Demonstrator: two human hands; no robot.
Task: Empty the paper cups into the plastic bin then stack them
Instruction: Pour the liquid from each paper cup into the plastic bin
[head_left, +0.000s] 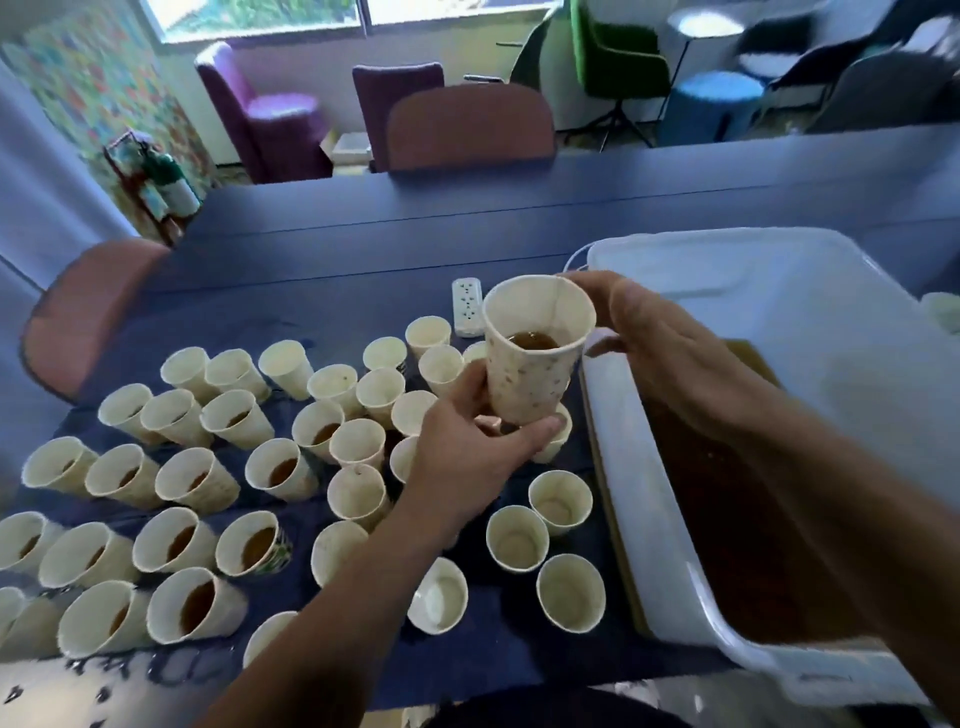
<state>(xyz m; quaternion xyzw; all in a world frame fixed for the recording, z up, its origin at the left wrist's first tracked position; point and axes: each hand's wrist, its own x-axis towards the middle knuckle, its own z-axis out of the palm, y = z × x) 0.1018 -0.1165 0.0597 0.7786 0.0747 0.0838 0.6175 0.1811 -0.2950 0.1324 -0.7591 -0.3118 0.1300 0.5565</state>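
My left hand (475, 447) grips the base of a speckled paper cup (530, 364) and holds it upright above the table; brown liquid shows inside. My right hand (660, 343) touches the cup's upper rim from the right with fingers curved around it. To the right stands the white plastic bin (810, 332), with brown liquid (727, 519) pooled along its near side. Several paper cups (280, 467) with brown liquid cover the table on the left. A few empty cups (561, 501) stand next to the bin.
The blue table (415, 239) stretches away behind the cups. A white power strip (466, 307) lies just behind the held cup. Brown chairs (470, 127) stand at the far side and at the left edge. Spilled drops wet the near table edge.
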